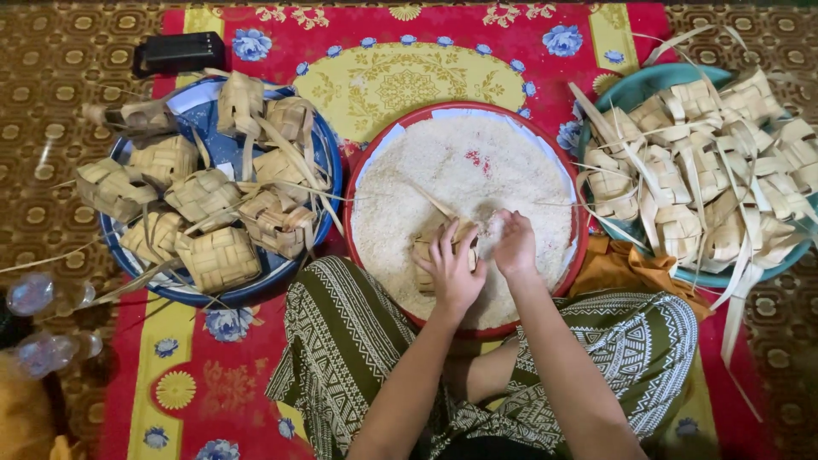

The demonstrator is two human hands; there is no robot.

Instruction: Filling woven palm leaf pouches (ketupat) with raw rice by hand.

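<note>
Left hand (452,271) grips a woven leaf pouch (434,247) over the rice bowl (375,153), fingers spread; right hand (514,247) beside it, fingers pinched on rice.

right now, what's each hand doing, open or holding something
Left hand: closed on a woven palm-leaf pouch over the rice basin.
Right hand: fingers cupped, seemingly holding rice.
</note>
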